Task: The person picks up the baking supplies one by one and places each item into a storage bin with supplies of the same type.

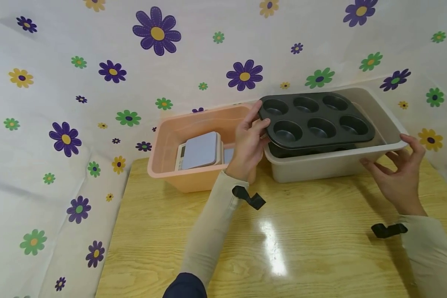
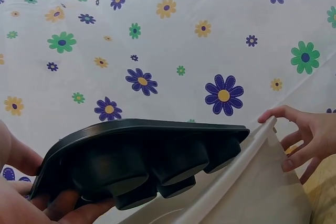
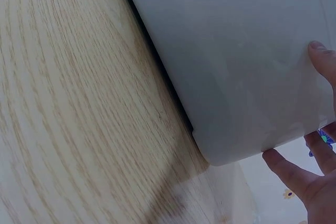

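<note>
My left hand (image 1: 247, 142) grips the left end of a dark muffin tin (image 1: 303, 116), thumb on top and fingers beneath. The tin is tilted over a light grey plastic bin (image 1: 320, 169), covering much of its opening. In the left wrist view, the undersides of the tin's cups (image 2: 181, 163) show above the bin's rim. My right hand (image 1: 400, 174) holds that bin at its front right corner, with the index finger on the rim and the thumb against the front wall. The right wrist view shows the bin's smooth outer wall (image 3: 236, 77) between thumb and fingers.
A peach plastic bin (image 1: 193, 182) stands left of the grey one. Inside it lie a flat blue-grey panel (image 1: 200, 151) and a white device with a small display. Both bins stand on a wooden table (image 1: 164, 248), against a flower-printed cloth (image 1: 193, 54).
</note>
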Available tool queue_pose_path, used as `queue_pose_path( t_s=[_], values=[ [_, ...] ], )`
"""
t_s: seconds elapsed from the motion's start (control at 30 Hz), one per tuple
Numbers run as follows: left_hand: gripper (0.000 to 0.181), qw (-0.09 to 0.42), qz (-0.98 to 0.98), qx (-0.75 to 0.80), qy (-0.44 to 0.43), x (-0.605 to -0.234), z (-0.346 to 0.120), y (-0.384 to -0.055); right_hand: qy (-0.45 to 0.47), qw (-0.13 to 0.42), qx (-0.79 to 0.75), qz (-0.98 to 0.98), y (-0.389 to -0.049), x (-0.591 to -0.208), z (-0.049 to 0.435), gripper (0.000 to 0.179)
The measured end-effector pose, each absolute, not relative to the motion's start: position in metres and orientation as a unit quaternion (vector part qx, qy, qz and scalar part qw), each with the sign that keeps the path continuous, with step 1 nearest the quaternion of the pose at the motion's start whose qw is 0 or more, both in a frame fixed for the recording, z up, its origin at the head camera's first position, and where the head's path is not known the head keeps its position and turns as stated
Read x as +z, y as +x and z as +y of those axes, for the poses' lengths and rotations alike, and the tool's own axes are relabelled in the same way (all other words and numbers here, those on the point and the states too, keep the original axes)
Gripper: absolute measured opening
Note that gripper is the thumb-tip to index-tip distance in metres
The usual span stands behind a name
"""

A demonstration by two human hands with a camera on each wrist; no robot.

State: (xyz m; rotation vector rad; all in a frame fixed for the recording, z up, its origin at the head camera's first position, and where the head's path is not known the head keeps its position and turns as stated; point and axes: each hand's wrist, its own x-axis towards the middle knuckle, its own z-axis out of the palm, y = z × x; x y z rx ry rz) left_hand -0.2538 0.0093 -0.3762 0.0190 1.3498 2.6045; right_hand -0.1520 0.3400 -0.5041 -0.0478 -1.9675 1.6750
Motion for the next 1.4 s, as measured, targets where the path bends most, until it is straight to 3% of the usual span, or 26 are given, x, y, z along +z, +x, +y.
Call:
queue_pose_path(
  t_s=[1.1,1.4],
  values=[
    [0.061,0.109,0.503,0.857,-0.019,-0.391,0.053,-0.263,0.014,0.284,0.647,-0.707,-0.151,-0.507,0.342,0.098],
    [0.061,0.148,0.529,0.835,0.005,-0.386,0.056,-0.260,0.019,0.285,0.645,-0.709,-0.151,-0.509,0.346,0.097]
  ],
)
